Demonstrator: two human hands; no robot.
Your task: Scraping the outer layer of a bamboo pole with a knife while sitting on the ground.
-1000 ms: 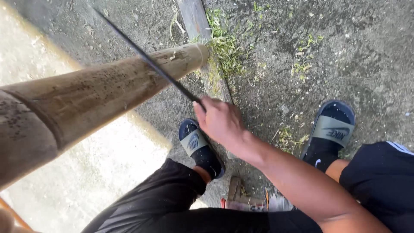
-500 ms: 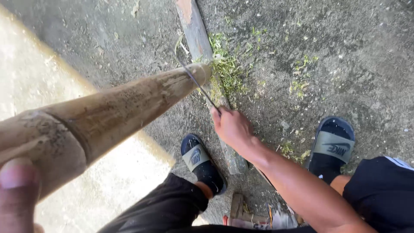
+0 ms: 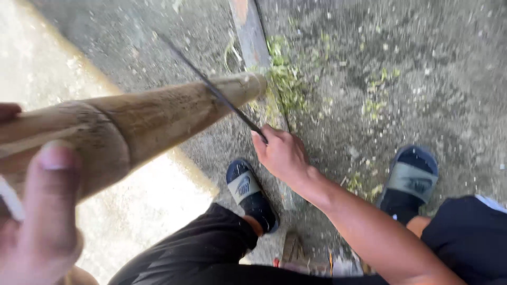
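A thick brown bamboo pole (image 3: 153,124) slants from the lower left up to its far end near the middle of the view. My left hand (image 3: 37,221) grips its near end at the lower left, the thumb big and blurred. My right hand (image 3: 282,153) is shut on the handle of a long dark blade (image 3: 211,87). The blade lies across the top of the pole near its far end, pointing up and left.
Rough grey concrete ground lies below, with a sunlit patch (image 3: 148,211) at the left. Green shavings (image 3: 285,79) lie beside a narrow plank (image 3: 248,31). My two feet in dark sandals (image 3: 248,190) (image 3: 412,179) stand below the pole.
The blade has lifted from the pole's far tip and now lies across the pole farther up. The view has shifted, and my left hand shows more at the lower left.
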